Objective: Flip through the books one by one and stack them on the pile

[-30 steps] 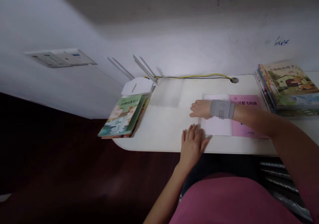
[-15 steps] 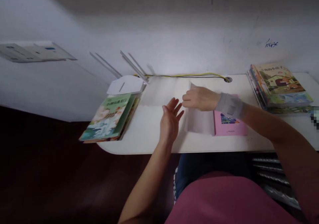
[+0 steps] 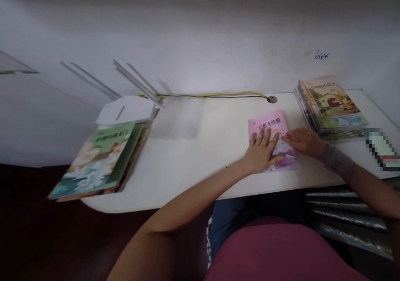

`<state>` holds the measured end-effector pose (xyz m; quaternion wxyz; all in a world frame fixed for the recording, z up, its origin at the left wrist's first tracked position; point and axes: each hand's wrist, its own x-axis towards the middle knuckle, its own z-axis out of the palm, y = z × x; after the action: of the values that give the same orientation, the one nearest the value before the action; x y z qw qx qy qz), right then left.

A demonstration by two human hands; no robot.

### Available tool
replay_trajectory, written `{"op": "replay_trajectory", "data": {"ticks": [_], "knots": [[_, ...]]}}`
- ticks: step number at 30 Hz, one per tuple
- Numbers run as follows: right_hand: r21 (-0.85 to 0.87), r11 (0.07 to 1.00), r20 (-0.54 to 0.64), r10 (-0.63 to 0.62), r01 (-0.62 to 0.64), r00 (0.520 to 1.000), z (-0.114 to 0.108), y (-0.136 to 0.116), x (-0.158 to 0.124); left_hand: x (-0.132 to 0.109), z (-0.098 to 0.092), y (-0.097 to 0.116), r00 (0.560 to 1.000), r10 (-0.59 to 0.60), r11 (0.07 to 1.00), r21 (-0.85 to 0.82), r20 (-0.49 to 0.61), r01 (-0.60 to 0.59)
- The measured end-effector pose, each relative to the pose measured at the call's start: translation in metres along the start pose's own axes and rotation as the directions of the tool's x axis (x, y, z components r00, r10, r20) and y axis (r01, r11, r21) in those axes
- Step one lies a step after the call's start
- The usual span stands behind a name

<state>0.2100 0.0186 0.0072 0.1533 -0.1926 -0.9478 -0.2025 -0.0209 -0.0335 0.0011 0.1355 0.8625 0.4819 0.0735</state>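
Note:
A thin pink book (image 3: 269, 124) lies shut on the white desk (image 3: 200, 156), its front cover up. My left hand (image 3: 261, 152) rests flat on the lower left of the cover, fingers stretched out. My right hand (image 3: 303, 141), with a grey band at the wrist, lies at the book's right edge, fingers lightly bent and touching the cover.
A stack of picture books (image 3: 330, 104) stands at the desk's right. Green-covered books (image 3: 100, 161) hang over the left corner, next to a white router (image 3: 126, 108) with antennas. A yellow cable (image 3: 218, 94) runs along the wall to a hole (image 3: 272, 99).
The book was open with its white page lifted by my right hand; now it is shut. My left hand moved from the desk onto the cover, and the view swung left.

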Motion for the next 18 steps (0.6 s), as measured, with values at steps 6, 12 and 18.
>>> {"op": "replay_trajectory", "data": {"ticks": [6,12,18], "knots": [[0.015,1.0,0.067,0.005,-0.006,0.998,0.019,-0.012,-0.015,0.006,0.02,-0.002,0.999,-0.031,0.989,0.144,0.015,0.029],[0.13,0.986,0.173,0.082,-0.105,0.982,0.013,-0.016,-0.016,0.004,0.03,-0.004,0.999,-0.027,0.981,0.19,-0.024,0.031],[0.245,0.921,0.276,0.234,-0.303,0.932,0.03,-0.022,0.018,0.008,0.032,-0.005,0.998,-0.01,0.98,0.196,-0.06,0.022]]}}
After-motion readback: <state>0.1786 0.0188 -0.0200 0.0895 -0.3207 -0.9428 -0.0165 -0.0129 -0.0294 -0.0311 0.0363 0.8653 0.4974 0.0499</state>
